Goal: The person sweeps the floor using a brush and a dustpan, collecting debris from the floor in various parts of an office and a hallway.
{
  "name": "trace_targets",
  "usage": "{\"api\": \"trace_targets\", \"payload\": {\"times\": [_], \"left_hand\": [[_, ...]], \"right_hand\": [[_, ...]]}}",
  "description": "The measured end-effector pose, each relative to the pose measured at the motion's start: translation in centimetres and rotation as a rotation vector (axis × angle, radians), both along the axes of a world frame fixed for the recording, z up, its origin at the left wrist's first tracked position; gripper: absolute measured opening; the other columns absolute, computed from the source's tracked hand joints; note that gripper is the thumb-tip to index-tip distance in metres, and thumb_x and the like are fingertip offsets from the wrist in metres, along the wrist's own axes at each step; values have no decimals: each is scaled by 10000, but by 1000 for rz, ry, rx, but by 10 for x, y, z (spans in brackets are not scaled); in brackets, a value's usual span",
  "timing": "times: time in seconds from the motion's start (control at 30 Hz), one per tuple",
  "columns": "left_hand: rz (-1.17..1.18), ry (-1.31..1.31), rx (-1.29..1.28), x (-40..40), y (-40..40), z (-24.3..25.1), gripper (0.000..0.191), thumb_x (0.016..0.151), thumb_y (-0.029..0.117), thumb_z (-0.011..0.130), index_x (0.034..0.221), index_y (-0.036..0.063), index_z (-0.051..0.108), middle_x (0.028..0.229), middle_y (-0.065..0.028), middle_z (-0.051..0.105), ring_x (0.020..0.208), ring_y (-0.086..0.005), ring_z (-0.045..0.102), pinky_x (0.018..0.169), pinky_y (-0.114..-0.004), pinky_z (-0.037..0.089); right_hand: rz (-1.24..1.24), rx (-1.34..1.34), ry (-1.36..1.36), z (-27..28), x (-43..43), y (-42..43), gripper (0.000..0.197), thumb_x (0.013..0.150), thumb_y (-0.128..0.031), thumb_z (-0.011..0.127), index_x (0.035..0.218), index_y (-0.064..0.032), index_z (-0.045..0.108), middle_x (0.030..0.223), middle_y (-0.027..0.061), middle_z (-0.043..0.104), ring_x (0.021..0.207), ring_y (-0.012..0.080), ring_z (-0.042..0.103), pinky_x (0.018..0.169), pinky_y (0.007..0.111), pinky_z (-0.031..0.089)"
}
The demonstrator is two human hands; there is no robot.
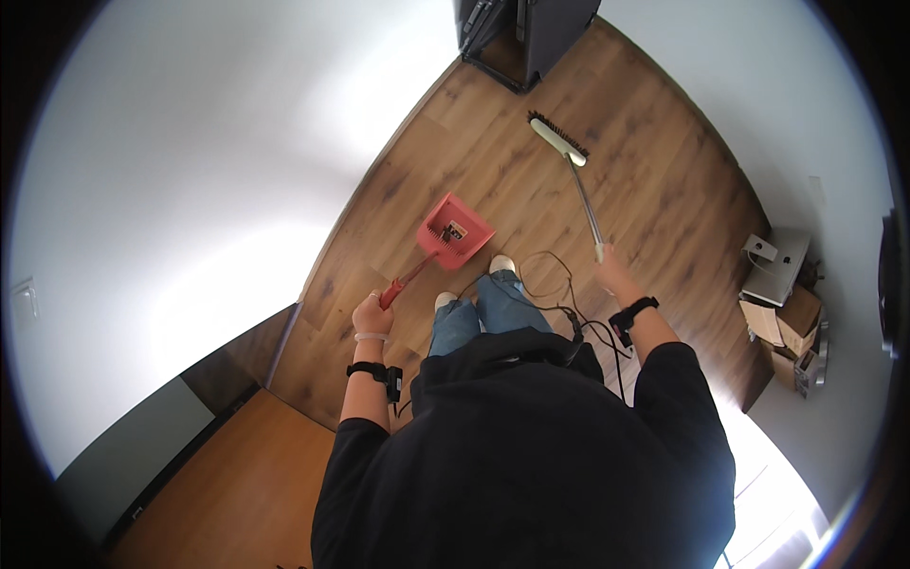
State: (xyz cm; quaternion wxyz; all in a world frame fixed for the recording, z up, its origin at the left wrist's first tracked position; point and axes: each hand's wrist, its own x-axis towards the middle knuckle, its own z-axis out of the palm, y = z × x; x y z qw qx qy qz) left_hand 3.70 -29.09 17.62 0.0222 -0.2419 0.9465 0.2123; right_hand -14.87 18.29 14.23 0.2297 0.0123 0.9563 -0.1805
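My left hand (372, 315) grips the red handle of a dustpan (470, 247). Its pinkish-red pan has comb teeth along the handle side and a printed sticker inside; a small dark thing shows beside the sticker, too small to make out. My right hand (616, 273) is closed around the pale grip of a broom (559, 141). The broom's metal shaft runs forward to a cream-coloured head with dark bristles. That head lies farther out and to the right of the dustpan, apart from it, over the wood-plank floor (640, 178).
Dark cables (569, 299) loop beside my legs. A black cabinet-like thing (522, 43) stands at the far wall. On the right, a silver laptop (782, 267) and an open cardboard box (796, 320) sit against the wall. A brown wooden surface (234, 491) lies at lower left.
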Motion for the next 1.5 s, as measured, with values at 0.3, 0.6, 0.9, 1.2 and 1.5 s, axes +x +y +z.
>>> {"api": "trace_targets", "payload": {"times": [0.3, 0.6, 0.9, 1.2, 1.5], "left_hand": [[-31, 3, -14, -21, -4, -5, 102, 663, 158, 543, 738, 88, 541, 654, -150, 578, 621, -340, 560, 558, -422, 440], [-72, -22, 98, -38, -9, 17, 111, 656, 163, 530, 728, 79, 528, 655, -157, 574, 644, -343, 558, 579, -425, 435], [-172, -49, 63, -62, -2, 24, 132, 669, 184, 542, 742, 75, 536, 663, -150, 583, 643, -328, 570, 576, -413, 443], [-215, 6, 44, -60, -14, 16, 130, 679, 182, 529, 756, 79, 543, 649, -152, 581, 619, -339, 568, 560, -422, 445], [-402, 50, 69, -32, -51, 22, 75, 648, 160, 529, 671, 90, 516, 593, -159, 550, 579, -346, 546, 513, -424, 422]], "right_hand": [[142, -4, -264, 24, 76, -37, 437, 680, -69, 491, 1105, -28, 401, 858, 255, 556, 791, 387, 558, 635, 416, 447], [-383, -237, -520, 139, 82, -51, 445, 699, -129, 575, 1107, -44, 418, 839, 146, 566, 752, 257, 553, 651, 349, 445], [-61, -18, -384, 31, 66, -131, 398, 693, -48, 479, 1085, -36, 415, 910, 266, 539, 855, 403, 531, 707, 380, 439], [-513, -386, -699, 117, 107, -89, 413, 736, -180, 578, 1118, -172, 421, 563, 14, 444, 375, 87, 385, 315, 246, 281], [-934, -558, -524, 107, 158, -34, 157, 736, -110, 516, 885, -65, 494, 536, 26, 442, 375, 109, 422, 310, 252, 309]]}}
